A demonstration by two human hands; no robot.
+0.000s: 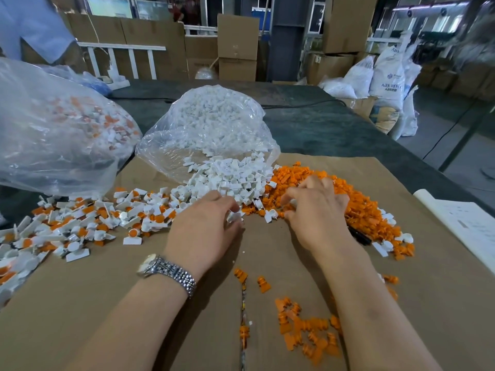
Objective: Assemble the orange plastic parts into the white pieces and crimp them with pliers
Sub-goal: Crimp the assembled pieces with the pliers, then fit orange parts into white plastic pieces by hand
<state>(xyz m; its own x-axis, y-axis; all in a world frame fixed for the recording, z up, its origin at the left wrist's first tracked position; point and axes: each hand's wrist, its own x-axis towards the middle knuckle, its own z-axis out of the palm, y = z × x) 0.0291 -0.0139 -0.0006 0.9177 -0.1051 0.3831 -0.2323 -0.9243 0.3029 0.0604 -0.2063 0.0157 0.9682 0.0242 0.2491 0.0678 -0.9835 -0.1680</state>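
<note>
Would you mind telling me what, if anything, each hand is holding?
The left hand pinches a white piece by its edge. The right hand reaches into the orange parts; its grip is hidden.

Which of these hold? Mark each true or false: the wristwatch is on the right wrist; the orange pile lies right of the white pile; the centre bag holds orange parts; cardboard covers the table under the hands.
1. Wristwatch on the right wrist: false, it is on the left.
2. Orange pile right of the white pile: true.
3. Centre bag holds orange parts: false, white pieces.
4. Cardboard under the hands: true.
</note>
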